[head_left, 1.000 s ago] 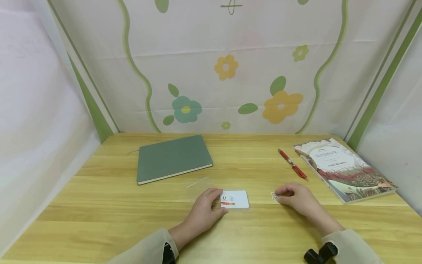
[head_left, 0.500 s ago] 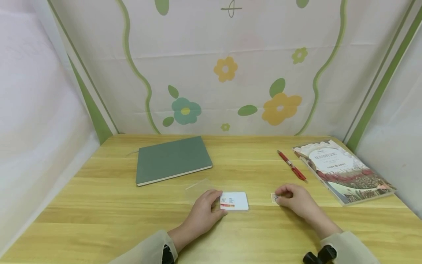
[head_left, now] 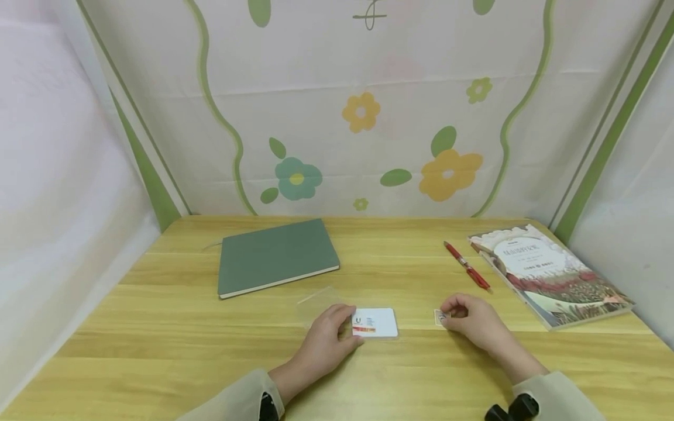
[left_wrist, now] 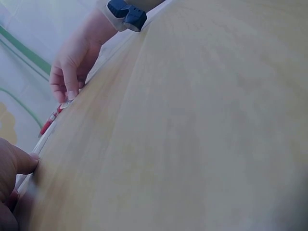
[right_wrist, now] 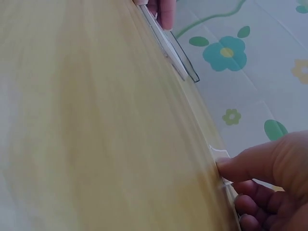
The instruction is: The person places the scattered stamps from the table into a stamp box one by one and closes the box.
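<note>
My left hand (head_left: pixel 327 339) grips the left end of a clear case of white business cards (head_left: pixel 381 323), thumb at the near edge and index finger at the far one. The top card has an orange-red strip and a small logo. Left of it, partly behind the hand, a transparent lid (head_left: pixel 316 299) lies open. To the right, my right hand (head_left: pixel 476 323) pinches a small square sticker (head_left: pixel 439 317) with a white border and dark print, close against the table. Its thumb covers part of the sticker (right_wrist: pixel 219 151) in the right wrist view.
A green hardcover notebook (head_left: pixel 279 257) lies at the back left of the wooden table (head_left: pixel 158 362). Behind the right hand is a red pen (head_left: pixel 467 266), with an illustrated book (head_left: pixel 553 275) to its right. A flower-printed curtain (head_left: pixel 316 105) hangs beyond the table's far edge.
The view has shifted slightly, so everything sits a little lower in the frame. Both hands keep their hold and place; nothing else has visibly moved.
</note>
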The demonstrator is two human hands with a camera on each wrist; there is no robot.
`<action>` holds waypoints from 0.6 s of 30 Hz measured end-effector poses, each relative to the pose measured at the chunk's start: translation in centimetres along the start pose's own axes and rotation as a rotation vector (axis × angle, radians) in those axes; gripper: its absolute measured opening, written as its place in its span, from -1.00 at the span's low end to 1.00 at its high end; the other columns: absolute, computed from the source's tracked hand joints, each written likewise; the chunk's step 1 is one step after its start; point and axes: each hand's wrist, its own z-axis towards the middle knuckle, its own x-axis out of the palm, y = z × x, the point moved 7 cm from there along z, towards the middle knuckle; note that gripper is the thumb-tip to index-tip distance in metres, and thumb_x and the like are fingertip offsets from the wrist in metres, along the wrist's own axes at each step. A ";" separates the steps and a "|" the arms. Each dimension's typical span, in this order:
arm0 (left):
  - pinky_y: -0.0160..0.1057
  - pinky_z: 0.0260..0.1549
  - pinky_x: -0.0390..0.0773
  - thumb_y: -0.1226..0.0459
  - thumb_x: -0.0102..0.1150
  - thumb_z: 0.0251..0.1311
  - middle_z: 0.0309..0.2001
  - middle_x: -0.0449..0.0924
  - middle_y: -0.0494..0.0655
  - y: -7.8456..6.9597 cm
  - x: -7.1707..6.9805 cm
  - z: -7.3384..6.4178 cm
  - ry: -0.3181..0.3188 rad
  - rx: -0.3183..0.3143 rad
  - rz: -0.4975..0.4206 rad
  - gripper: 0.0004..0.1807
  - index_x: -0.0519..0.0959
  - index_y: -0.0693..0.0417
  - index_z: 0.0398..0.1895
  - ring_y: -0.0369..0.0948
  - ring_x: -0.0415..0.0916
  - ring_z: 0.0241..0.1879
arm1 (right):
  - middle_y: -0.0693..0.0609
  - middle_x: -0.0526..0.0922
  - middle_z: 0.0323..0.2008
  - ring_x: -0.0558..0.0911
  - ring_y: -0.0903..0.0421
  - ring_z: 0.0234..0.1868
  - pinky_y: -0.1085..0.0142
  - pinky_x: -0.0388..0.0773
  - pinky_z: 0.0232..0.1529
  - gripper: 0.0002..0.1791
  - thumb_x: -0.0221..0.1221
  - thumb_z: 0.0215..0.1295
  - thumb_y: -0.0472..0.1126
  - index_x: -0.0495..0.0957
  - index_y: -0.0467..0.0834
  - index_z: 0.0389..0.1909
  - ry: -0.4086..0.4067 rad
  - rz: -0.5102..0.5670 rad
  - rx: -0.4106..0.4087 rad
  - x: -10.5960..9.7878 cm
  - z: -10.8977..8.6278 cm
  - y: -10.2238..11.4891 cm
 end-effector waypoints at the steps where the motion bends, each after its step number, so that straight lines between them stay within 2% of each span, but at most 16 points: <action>1: -0.19 -0.08 0.48 0.23 0.32 0.02 0.09 0.46 0.01 0.0 0.0 0.0 0.000 -0.001 -0.001 -0.44 0.46 0.24 0.12 -0.15 0.43 0.00 | 0.01 0.53 -0.40 0.44 0.13 -0.36 0.36 0.37 -0.38 -0.82 0.28 0.06 -0.30 0.55 -0.19 -0.29 0.001 -0.001 0.004 0.0 0.0 0.0; 6: -0.25 -0.12 0.48 0.24 0.32 0.02 0.08 0.47 0.00 -0.1 0.0 0.0 -0.003 0.001 0.000 -0.44 0.47 0.24 0.12 -0.17 0.44 -0.05 | 0.02 0.53 -0.42 0.44 0.13 -0.38 0.36 0.38 -0.39 -0.82 0.29 0.04 -0.30 0.55 -0.20 -0.30 0.008 -0.011 0.006 -0.1 0.1 0.2; 13: -0.28 -0.15 0.48 0.23 0.33 0.01 0.09 0.46 -0.01 0.0 0.1 -0.1 -0.001 -0.005 0.002 -0.44 0.47 0.24 0.12 -0.20 0.43 -0.08 | 0.00 0.54 -0.43 0.44 0.14 -0.40 0.39 0.40 -0.46 -0.82 0.27 0.06 -0.30 0.56 -0.24 -0.28 0.037 0.032 -0.005 -0.3 0.4 0.4; 18: -0.29 -0.16 0.47 0.22 0.33 0.01 0.09 0.46 -0.01 0.0 0.1 0.0 0.001 -0.004 0.011 -0.43 0.46 0.24 0.13 -0.20 0.43 -0.09 | 0.01 0.58 -0.39 0.46 0.14 -0.35 0.38 0.43 -0.41 -0.80 0.27 0.08 -0.27 0.59 -0.23 -0.25 0.059 0.062 0.010 -0.5 0.5 0.0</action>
